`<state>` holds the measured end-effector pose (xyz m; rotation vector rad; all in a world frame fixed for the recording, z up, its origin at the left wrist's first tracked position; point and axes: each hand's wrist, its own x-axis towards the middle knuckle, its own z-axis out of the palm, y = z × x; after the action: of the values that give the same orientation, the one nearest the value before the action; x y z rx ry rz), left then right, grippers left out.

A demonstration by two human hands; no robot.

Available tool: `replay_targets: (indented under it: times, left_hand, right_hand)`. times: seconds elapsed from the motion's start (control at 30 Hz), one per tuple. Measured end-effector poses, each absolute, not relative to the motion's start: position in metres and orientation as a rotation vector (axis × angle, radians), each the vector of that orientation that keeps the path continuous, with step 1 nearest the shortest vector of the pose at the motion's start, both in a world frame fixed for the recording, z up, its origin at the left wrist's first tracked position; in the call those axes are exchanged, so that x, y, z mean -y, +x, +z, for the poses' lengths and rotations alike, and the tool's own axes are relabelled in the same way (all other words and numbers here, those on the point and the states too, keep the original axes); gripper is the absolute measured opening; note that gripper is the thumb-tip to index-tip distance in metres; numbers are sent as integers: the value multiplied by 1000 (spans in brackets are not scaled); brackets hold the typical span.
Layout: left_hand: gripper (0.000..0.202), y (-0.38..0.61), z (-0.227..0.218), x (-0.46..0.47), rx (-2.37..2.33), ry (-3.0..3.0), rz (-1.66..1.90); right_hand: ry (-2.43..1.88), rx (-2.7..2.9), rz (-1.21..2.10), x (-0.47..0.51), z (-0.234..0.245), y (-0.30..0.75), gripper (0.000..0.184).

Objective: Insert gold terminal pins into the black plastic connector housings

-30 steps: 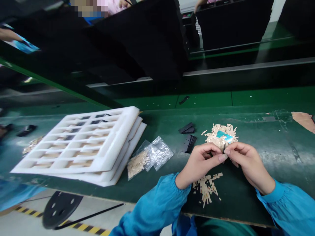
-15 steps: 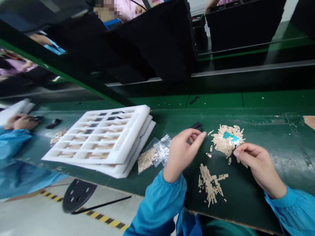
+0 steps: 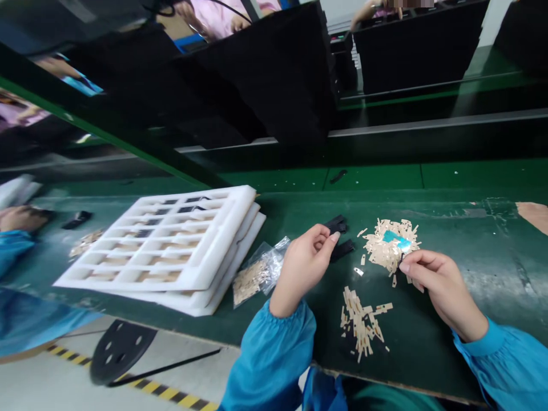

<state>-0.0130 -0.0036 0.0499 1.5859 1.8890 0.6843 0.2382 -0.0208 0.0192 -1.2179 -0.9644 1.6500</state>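
Note:
My left hand [image 3: 306, 260] is over the bench with thumb and fingers drawn together. Its fingertips are beside dark strip-like pieces [image 3: 343, 250]; whether they grip one is hidden. In a pinch, my right hand [image 3: 447, 288] holds a small black piece [image 3: 401, 261], partly covered by the fingers. This piece is at the near right edge of a heap of small beige flat parts [image 3: 381, 254]. A shiny turquoise scrap [image 3: 397, 240] lies on the heap. Nearer to me is a smaller pile of beige strips [image 3: 362, 322].
Stacked white foam trays [image 3: 201, 274] stand on the green bench [image 3: 471, 257] to the left, with beige and black parts in the slots. A clear bag of beige parts [image 3: 250, 282] lies beside them. At far left is a co-worker's hand [image 3: 21, 218]. A green beam [image 3: 141, 151] slants overhead.
My left hand has drawn back slightly left, its thumb now closer to the fingers, and more dark pieces show beside it. My right hand keeps its pinch. The whole view has shifted a little.

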Motion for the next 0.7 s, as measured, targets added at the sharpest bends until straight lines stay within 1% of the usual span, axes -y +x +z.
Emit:
replay_targets:
  times: [0.07,0.1,0.2,0.33,0.4,0.47,0.7]
  left_hand:
    - [29,3,48,10,-1662,1433,811]
    - [33,12,46,13,-1535,1344,817]
    - [45,37,38,22,-1233,1154,767]
    - [51,51,31,28,-998,929,737]
    - [59,50,32,30,-930,911,728]
    - [63,49,34,32,-900,960,722]
    - [58,52,39,41,-951,1145,695]
  right_hand:
    - [-1224,968,1645,21,20,238,14]
    - [-1228,969,1635,21,20,238,14]
    - [-1252,980,1576,21,19,237,15]
    - [-1264,991,1505,20,18,237,11]
    - [-1278,992,1501,20,18,237,11]
    - [-1299,988,1522,20,17,237,12]
    - [-1297,969,1593,21,19,236,17]
